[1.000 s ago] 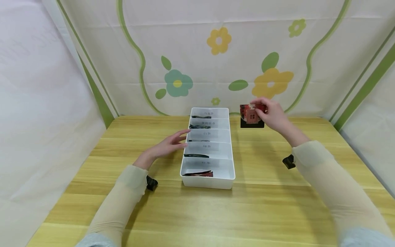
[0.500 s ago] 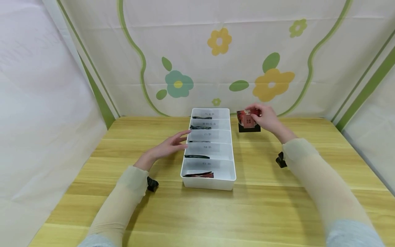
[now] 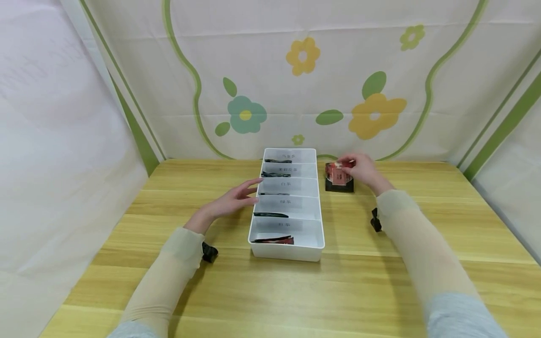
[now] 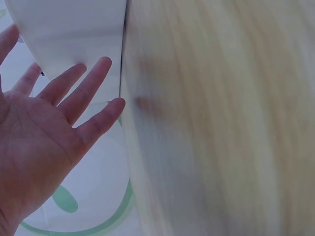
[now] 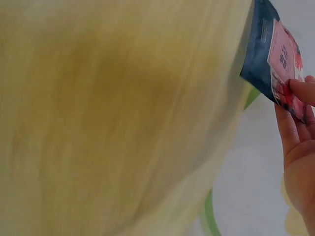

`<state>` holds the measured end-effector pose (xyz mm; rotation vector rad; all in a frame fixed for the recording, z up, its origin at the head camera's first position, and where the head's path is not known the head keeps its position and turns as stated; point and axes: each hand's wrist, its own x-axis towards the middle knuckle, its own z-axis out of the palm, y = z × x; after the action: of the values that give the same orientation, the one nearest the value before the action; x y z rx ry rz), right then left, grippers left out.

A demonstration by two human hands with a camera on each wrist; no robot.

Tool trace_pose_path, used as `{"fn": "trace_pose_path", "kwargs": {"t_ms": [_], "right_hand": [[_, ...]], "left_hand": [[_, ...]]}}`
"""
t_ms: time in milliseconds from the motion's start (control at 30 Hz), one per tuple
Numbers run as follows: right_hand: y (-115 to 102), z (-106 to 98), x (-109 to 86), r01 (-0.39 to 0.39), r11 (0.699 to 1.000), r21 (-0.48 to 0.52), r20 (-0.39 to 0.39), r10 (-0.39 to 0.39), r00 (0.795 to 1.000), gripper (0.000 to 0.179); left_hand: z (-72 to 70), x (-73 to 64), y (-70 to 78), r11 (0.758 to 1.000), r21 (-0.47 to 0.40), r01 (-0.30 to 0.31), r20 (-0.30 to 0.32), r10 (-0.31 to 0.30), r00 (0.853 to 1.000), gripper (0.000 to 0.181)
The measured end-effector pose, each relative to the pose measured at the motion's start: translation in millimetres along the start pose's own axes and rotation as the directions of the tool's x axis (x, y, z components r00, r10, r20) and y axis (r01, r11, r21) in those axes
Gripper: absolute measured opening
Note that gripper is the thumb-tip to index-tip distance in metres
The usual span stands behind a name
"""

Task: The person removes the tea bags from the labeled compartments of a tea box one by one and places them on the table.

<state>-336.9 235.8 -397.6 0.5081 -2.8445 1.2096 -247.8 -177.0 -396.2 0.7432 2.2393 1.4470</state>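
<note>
My right hand (image 3: 365,170) pinches a red-and-black tea sachet (image 3: 339,177) by its upper edge, right of the box's far half. In the right wrist view, thumb and fingers clasp the sachet (image 5: 284,56), its pink label showing. A long white divided box (image 3: 287,254) stands mid-table. My left hand (image 3: 230,203) is at its left side, fingers spread and fingertips at the rim; the left wrist view shows the palm (image 4: 39,132) with nothing in it. Red sachets (image 3: 276,240) lie in the nearest compartment, a dark green sachet (image 3: 270,215) in the one behind.
Dark sachets (image 3: 275,174) also lie in the farther compartments, each marked with a printed label. A wooden table (image 3: 287,300) carries the box. Behind it hangs a white cloth (image 3: 262,56) with printed flowers; more white cloth hangs at both sides.
The right hand has brought the sachet down and a little left, closer to the box and the tabletop. My left hand has stayed in place at the box.
</note>
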Motion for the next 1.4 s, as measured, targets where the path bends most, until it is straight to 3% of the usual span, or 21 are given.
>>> {"fn": "trace_pose_path", "kwargs": {"t_ms": [467, 900, 1133, 1300, 1400], "right_hand": [[12.9, 18.1, 5.3, -0.007, 0.995, -0.097, 0.113, 0.018, 0.993, 0.024], [9.5, 19.4, 5.6, 0.015, 0.991, -0.134, 0.134, 0.003, 0.991, 0.026], [14.9, 20.6, 1.8, -0.025, 0.996, -0.080, 0.133, 0.036, 0.990, 0.030], [8.0, 15.4, -3.4, -0.085, 0.996, -0.011, 0.115, 0.086, 0.990, 0.034], [0.4, 9.6, -5.9, -0.069, 0.998, -0.005, 0.088, 0.070, 0.994, 0.034]], "left_hand": [[0.7, -2.8, -1.2, 1.000, 0.010, 0.017, 0.007, -0.017, 1.000, 0.061], [-1.7, 0.2, 0.5, 1.000, 0.028, 0.009, 0.005, -0.009, 1.000, 0.061], [-0.9, 2.6, -3.2, 1.000, 0.017, 0.010, 0.015, -0.011, 1.000, 0.061], [0.6, 2.4, -3.0, 1.000, 0.024, 0.012, 0.017, -0.012, 1.000, 0.062], [0.4, 1.9, -2.0, 1.000, 0.023, 0.010, 0.018, -0.011, 1.000, 0.062]]}}
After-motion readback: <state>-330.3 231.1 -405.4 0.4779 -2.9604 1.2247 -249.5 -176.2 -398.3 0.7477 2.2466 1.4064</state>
